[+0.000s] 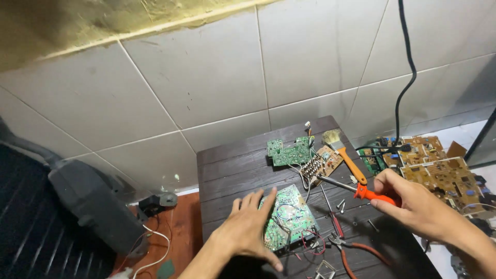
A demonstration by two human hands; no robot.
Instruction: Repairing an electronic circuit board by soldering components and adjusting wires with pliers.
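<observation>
- Board [289, 217]: green circuit board, lay flat near the front edge of the dark wooden table [232, 165], wires trailing off its right side.
- Left hand [248, 232]: rested flat on the board's left edge, fingers spread and apart, pressing rather than gripping; thumb pointed toward the table's front.
- Dark casing [93, 206]: stood on the floor well left of the table, a white cable [155, 248] beside it.
- Second board [289, 152]: smaller, green, lay at the table's back, apart from the first.
- Brown board [323, 163]: just right of the second board, touching the tool's metal tip area.
- Brush [343, 155]: orange handle, pale bristles, lay slanted beyond the tool.
- Pliers [346, 243]: red-handled, lay right of the board, near loose screws [341, 205].
- Soldering iron [356, 188]: orange grip, metal shaft pointing left toward the brown board.
- Right hand [413, 204]: fingers closed around the iron's orange grip, held above the table's right side.
- More boards [439, 165]: brown and green, heaped on the floor right of the table, a black cord [405, 67] hanging down the tiled wall above them.
- Handling note, as judgement: the flat left palm should keep the board from sliding; the iron's tip is best kept clear of the loose wires and fingers, and brought down steadily with the wrist supported.
</observation>
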